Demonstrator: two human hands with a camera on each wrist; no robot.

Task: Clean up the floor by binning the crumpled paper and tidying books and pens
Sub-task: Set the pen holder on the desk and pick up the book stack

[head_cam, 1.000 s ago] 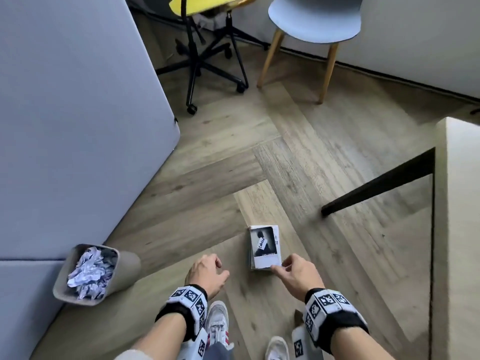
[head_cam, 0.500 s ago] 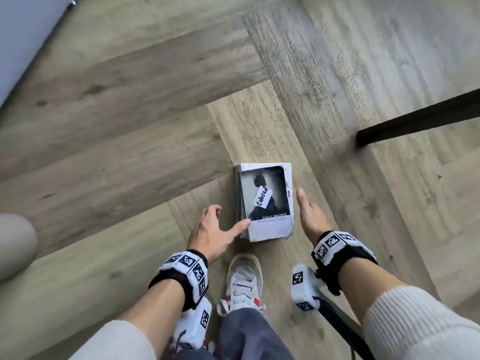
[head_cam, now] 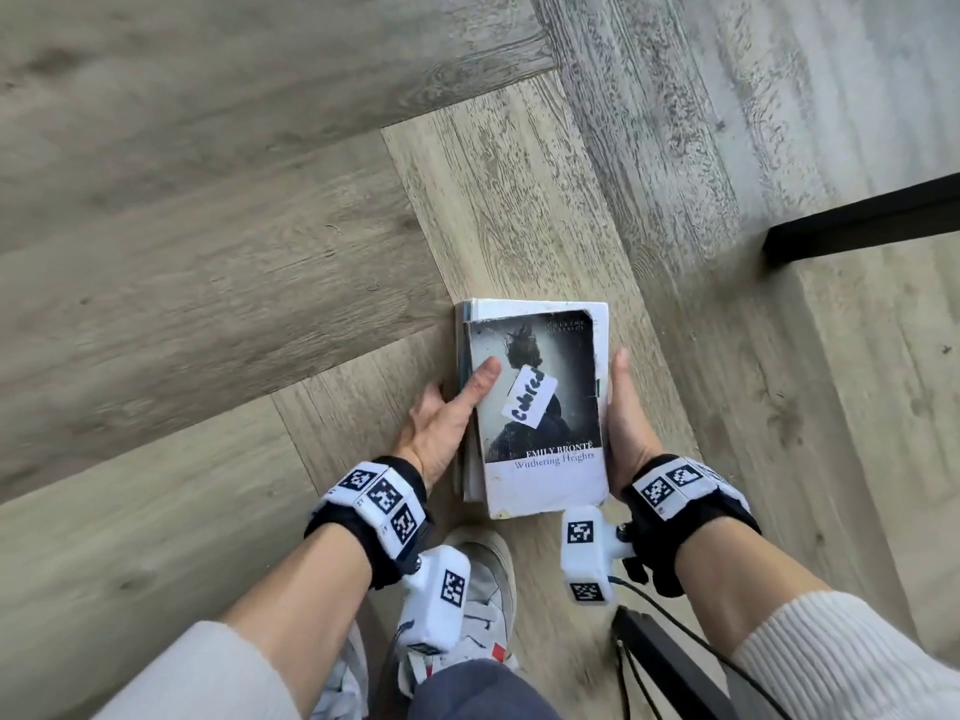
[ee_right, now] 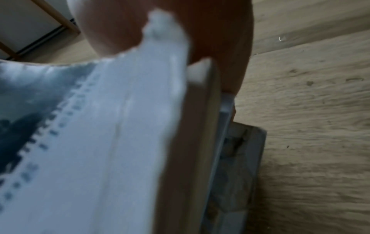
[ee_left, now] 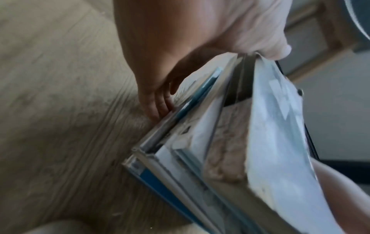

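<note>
A small stack of books (head_cam: 540,407) lies on the wood floor just ahead of my feet. A worn paperback with a dark cover and a white sticker is on top. My left hand (head_cam: 462,392) grips the stack's left side, thumb flat on the cover and fingers tucked at the lower edge. My right hand (head_cam: 623,402) clasps the right side, thumb along the edge, fingers hidden below. The left wrist view shows the stack (ee_left: 220,150) from its corner, with the left fingers (ee_left: 156,101) at the bottom book. In the right wrist view the top cover (ee_right: 100,142) fills the left.
A black table leg (head_cam: 857,220) slants across the floor at the upper right. My white shoe (head_cam: 483,579) stands just behind the stack. A black strap with cables (head_cam: 670,662) hangs by my right forearm. No bin, paper or pens are in sight.
Both hands have closed onto the stack: the left thumb slid onto the cover, the right hand pressed against the right side. My head dropped closer, and the bin went out of view.
</note>
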